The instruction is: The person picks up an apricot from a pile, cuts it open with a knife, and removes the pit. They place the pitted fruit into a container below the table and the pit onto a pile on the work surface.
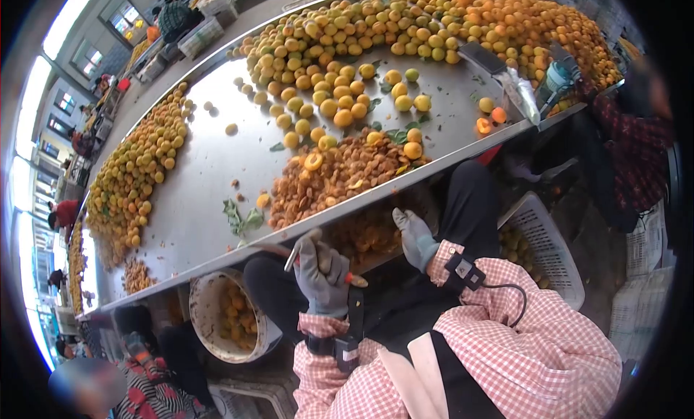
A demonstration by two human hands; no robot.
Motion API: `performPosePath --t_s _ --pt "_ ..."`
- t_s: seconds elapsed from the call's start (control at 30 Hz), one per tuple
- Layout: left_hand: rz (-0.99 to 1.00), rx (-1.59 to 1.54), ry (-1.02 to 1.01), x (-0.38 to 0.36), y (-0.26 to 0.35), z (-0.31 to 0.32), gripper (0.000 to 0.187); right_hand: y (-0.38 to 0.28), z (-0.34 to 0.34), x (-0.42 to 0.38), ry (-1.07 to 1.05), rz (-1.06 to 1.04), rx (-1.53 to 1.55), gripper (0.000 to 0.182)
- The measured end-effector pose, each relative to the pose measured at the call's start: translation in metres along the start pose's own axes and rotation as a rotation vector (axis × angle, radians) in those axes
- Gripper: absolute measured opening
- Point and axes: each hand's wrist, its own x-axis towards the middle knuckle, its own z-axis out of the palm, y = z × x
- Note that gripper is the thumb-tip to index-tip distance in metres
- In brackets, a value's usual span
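My left hand, in a grey glove, is closed around a small knife. The knife's metal end sticks out to the left, and a brownish end shows at the right of the fist. My right hand, also gloved, has its fingers stretched out and nothing visible in it. It hovers beside a container of orange apricot halves under the table edge. Just beyond both hands, a heap of brown apricot pits lies on the metal table, with a cut apricot half on top.
Whole apricots are piled along the far side of the table. A white bucket with apricots stands at my left knee, a white crate at my right. A dark device lies near the right pile. Co-workers sit on both sides.
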Motion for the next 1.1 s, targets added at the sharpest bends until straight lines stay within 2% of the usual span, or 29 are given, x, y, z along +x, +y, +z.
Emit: performPosePath --t_s 0.03,0.07,0.13,0.17,0.2,0.27,0.3,0.33,0.4,0.43,0.47,0.53,0.6,0.67,0.77,0.9,0.97,1.0,1.07,1.1 --pt "-0.007 -0.002 0.002 -0.001 -0.001 -0.007 0.03 0.004 0.003 0.005 -0.011 -0.036 0.147 0.029" --pt "-0.018 -0.007 -0.017 -0.002 -0.003 -0.011 0.03 0.008 -0.003 0.008 0.007 -0.049 0.152 0.029" --pt "-0.026 0.005 0.029 -0.001 -0.006 -0.019 0.03 -0.034 0.002 -0.014 -0.347 0.078 0.297 0.028" --pt "-0.045 0.003 0.017 -0.001 -0.008 -0.025 0.029 -0.044 0.005 -0.011 -0.397 -0.122 0.244 0.025" --pt "-0.052 0.001 0.004 -0.002 -0.009 -0.025 0.029 -0.051 0.01 -0.001 -0.386 -0.133 0.246 0.025" --pt "-0.094 0.023 0.048 -0.003 -0.01 -0.023 0.029 -0.063 0.021 0.029 -0.39 -0.41 0.183 0.023" --pt "-0.114 0.033 0.049 -0.002 -0.01 -0.023 0.028 -0.072 0.025 0.042 -0.348 -0.505 0.021 0.023" --pt "-0.115 0.033 0.036 -0.002 -0.01 -0.024 0.028 -0.079 0.024 0.05 -0.34 -0.516 0.022 0.023" --pt "-0.134 0.086 0.049 0.0 -0.012 -0.03 0.026 -0.091 0.022 0.062 0.045 -1.139 -0.704 0.029" --pt "-0.141 0.099 0.059 0.001 -0.014 -0.034 0.026 -0.093 0.019 0.066 -0.03 -1.036 -0.564 0.037" --pt "-0.139 0.093 0.053 0.003 -0.016 -0.039 0.026 -0.098 0.012 0.071 -0.027 -1.043 -0.569 0.037" --pt "-0.17 0.102 0.079 0.004 -0.019 -0.048 0.027 -0.117 -0.005 0.077 -0.202 -0.499 -0.235 0.039" --pt "-0.187 0.092 0.096 0.006 -0.02 -0.052 0.026 -0.116 -0.028 0.107 -0.144 -0.447 -0.275 0.034" --pt "-0.264 0.134 0.155 0.007 -0.02 -0.05 0.024 -0.14 -0.046 0.103 0.04 -0.484 -1.229 0.028" --pt "-0.314 0.125 0.135 0.012 -0.028 -0.055 0.023 -0.121 -0.057 0.115 -0.058 -0.523 -1.391 0.029" --pt "-0.337 0.178 0.135 0.014 -0.033 -0.048 0.021 -0.122 -0.061 0.133 -0.181 -0.51 -1.437 0.033" --pt "-0.316 0.218 0.091 0.014 -0.034 -0.046 0.018 -0.127 -0.065 0.13 -0.133 -0.635 -1.166 0.035" --pt "-0.311 0.216 0.093 0.013 -0.033 -0.044 0.018 -0.135 -0.064 0.12 -0.137 -0.639 -1.167 0.035" --pt "-0.301 0.281 0.099 0.011 -0.03 -0.039 0.016 -0.148 -0.06 0.09 -0.315 -0.106 0.013 0.032" --pt "-0.302 0.284 0.098 0.01 -0.03 -0.036 0.016 -0.141 -0.059 0.083 -0.442 -0.051 0.277 0.031"
